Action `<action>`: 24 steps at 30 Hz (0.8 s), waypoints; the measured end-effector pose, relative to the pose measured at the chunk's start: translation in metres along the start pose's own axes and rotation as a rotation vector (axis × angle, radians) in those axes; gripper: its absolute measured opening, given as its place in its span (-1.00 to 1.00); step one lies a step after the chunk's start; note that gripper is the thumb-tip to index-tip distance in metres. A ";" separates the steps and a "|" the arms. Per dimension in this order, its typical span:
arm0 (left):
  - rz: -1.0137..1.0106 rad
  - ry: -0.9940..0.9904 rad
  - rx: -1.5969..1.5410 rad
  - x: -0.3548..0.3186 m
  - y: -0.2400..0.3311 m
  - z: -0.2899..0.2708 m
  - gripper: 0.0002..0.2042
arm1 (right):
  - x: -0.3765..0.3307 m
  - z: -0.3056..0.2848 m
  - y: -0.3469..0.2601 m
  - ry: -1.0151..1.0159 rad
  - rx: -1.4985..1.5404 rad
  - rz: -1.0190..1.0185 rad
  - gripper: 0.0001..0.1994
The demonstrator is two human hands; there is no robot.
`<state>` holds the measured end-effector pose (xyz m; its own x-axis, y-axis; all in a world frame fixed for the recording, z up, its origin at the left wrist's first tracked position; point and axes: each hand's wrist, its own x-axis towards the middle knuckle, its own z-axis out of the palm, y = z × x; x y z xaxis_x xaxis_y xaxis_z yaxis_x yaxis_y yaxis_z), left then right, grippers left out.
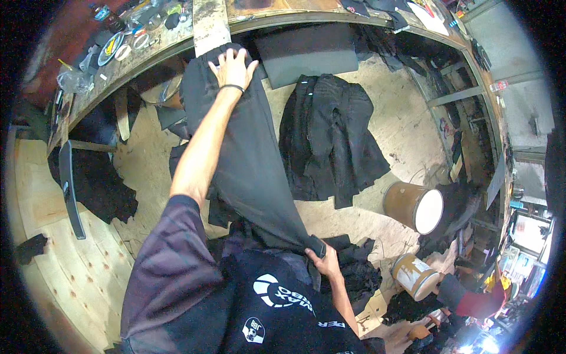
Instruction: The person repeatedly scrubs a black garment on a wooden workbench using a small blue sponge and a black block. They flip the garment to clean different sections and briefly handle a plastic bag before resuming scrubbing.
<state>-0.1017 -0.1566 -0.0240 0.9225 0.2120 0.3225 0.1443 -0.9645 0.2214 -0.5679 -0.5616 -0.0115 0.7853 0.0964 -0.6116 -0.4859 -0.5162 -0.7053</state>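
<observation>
A long dark grey garment piece (pixel 247 153) lies stretched over the wooden surface toward me. My left hand (pixel 233 68), with a black band at the wrist, presses flat on its far end, fingers spread. My right hand (pixel 321 258) pinches the near end of the same cloth close to my body. A pile of black garments (pixel 333 138) lies just to the right of the stretched piece.
A black rectangular pad (pixel 306 53) sits at the far edge. A curved workbench (pixel 147 53) holds tape rolls and small tools. Two tan buckets (pixel 415 206) (pixel 415 274) stand at the right. Black fabric scraps (pixel 100 183) lie left. Another person's red sleeve (pixel 480 304) shows lower right.
</observation>
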 end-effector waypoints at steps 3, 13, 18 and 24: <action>-0.265 -0.132 -0.060 -0.018 0.000 -0.014 -0.51 | 0.005 0.001 0.014 0.013 -0.159 -0.046 -0.44; 0.225 -0.482 -0.298 -0.163 -0.022 -0.145 -0.56 | 0.040 -0.005 -0.045 -0.054 -0.239 -0.072 -0.21; -0.439 -0.065 -0.185 -0.214 -0.119 -0.148 -0.71 | 0.118 -0.007 -0.157 0.219 -0.394 -0.354 -0.14; -0.830 0.071 -0.701 -0.196 -0.075 -0.051 -0.30 | 0.255 0.066 -0.300 0.472 -0.670 -0.909 -0.11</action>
<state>-0.3111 -0.1179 -0.0572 0.6056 0.7863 -0.1224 0.4560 -0.2168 0.8632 -0.2470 -0.3265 0.0201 0.8655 0.4040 0.2962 0.4964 -0.7712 -0.3986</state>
